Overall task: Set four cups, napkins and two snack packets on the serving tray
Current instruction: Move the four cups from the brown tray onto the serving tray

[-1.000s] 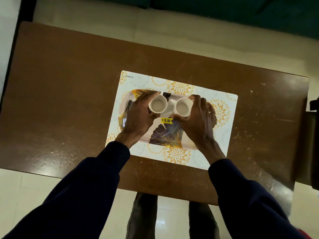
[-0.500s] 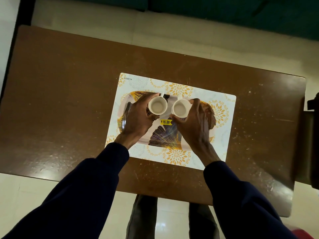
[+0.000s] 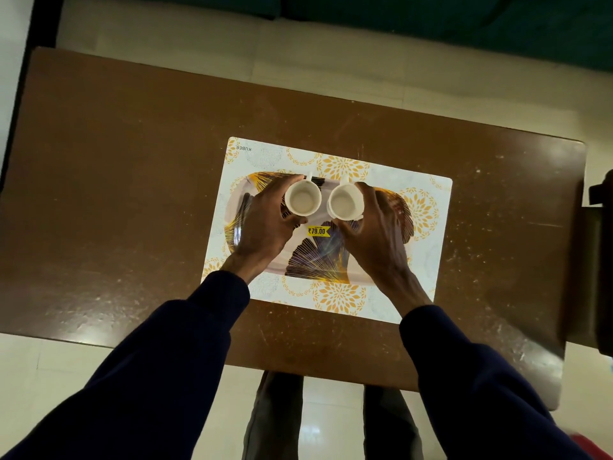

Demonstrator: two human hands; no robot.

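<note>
Two white cups sit side by side over the far half of the serving tray, which has a dark fan pattern and a yellow price sticker. My left hand wraps the left cup from its left side. My right hand wraps the right cup from its right side. Both cups are upright with their handles pointing away from me. I cannot tell whether they rest on the tray or hover just above it. No napkins or snack packets are in view.
The tray lies on a white placemat with orange flower prints, in the middle of a brown wooden table. A dark object stands off the table's right edge. My legs show below the near edge.
The cups, tilted and touching one second ago, now stand upright with a small gap between them. Both hands have kept their grip.
</note>
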